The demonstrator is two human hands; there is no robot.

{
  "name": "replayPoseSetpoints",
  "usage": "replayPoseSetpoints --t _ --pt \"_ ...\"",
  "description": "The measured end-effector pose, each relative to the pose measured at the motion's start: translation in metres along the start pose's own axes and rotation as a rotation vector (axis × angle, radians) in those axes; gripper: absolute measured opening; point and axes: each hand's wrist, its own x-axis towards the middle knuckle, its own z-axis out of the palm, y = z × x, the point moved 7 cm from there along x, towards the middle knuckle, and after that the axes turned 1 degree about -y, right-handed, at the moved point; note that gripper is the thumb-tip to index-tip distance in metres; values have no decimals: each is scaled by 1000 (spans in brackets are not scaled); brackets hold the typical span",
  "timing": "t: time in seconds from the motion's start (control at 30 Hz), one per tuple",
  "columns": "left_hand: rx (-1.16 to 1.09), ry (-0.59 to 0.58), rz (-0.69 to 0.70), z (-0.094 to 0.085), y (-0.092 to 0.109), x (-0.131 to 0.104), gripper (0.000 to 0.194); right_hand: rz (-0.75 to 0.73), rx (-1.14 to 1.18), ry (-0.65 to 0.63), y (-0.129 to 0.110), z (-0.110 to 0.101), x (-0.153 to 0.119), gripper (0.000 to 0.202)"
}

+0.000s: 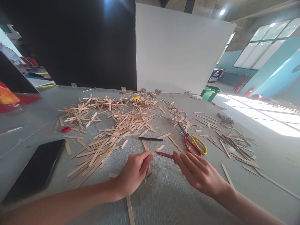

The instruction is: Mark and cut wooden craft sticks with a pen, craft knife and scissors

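Note:
My left hand pinches a short wooden craft stick, its pale end sticking out past the fingertips. In my right hand is a thin, flat maroon tool whose exact kind I cannot make out. The tool's tip meets the craft stick, or lies very close to it, just right of my left fingertips. A black pencil lies on the table beyond both hands. Scissors with one red and one yellow handle lie behind my right hand, blades pointing away.
A large heap of craft sticks spreads over the grey table. More thin sticks lie at the right. A black phone and a red ring-shaped object are at the left. Black and white panels stand behind.

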Motion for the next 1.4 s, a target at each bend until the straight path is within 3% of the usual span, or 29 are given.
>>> replayPoseSetpoints --t 0.13,0.2,0.3,0.37,0.47,0.53,0.7,0.83,1.07,1.2,1.3,1.4 --pt "-58 -25 -26 1 -1 -1 41 12 -13 4 1 1 -3 22" --pt "-93 -20 -42 0 1 0 43 91 46 -14 5 3 -3 15" --pt "-180 35 -83 -4 2 1 41 375 324 -58 18 9 -4 19" --pt "-254 64 -108 -5 2 1 58 612 597 -150 21 18 -8 27" --pt "-311 15 -126 2 0 0 84 858 963 -357 7 33 -13 33" --pt "-313 -37 -124 8 0 -1 82 933 1098 -427 -3 36 -11 32" --pt "-231 -97 -98 13 3 -2 56 1006 1468 -586 -19 40 -2 19" --pt "-101 -128 -91 15 4 0 51 1037 1748 -734 -30 43 2 18" --pt "-73 -254 -59 21 4 -1 55 1106 1939 -639 -7 47 -1 26" --pt "-100 -299 16 23 10 -3 53 1015 2077 -704 7 49 -7 27" --pt "-83 -272 22 21 11 -3 51 1003 2139 -750 1 50 -8 25" --pt "-43 -271 -9 21 10 -4 52 1108 2213 -815 -26 52 -9 22"
